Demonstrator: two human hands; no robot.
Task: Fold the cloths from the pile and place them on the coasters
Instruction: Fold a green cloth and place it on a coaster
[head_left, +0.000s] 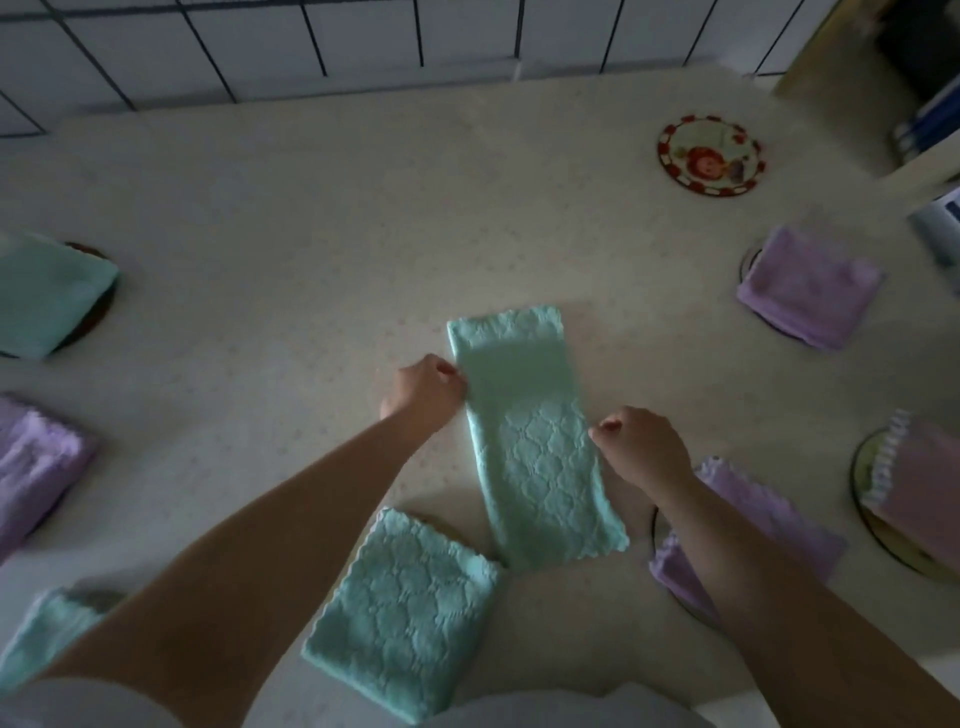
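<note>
**Both hands pinch the long edges of a mint strip at frame centre**

Pinching the left long edge of the mint cloth strip (530, 441), the left hand (423, 392) has its fingers curled and pressed together on the fabric; the right hand (644, 449) does the same on the right long edge, a little lower in the frame. That cloth lies flat on the pale table (311, 234) as a long narrow band, running from the centre down toward the lower middle, tilted slightly.

Just below and left of the strip sits a folded mint square (405, 629), its corner touching or nearly touching the strip's lower end. Under the right forearm lies a folded lilac cloth (769, 530) with a dark coaster rim showing beside it.

At the right edge, a pinkish folded cloth (919, 483) rests on a round coaster, and above it another lilac cloth (810, 286) covers its coaster. In the upper right stands a bare round coaster (710, 155) with a red border and a cartoon picture.

Along the left edge: a mint cloth (47, 296) on a dark coaster, a lilac cloth (36, 462) below it, and a mint cloth (47, 634) in the lower left corner, partly hidden by the left arm
</note>
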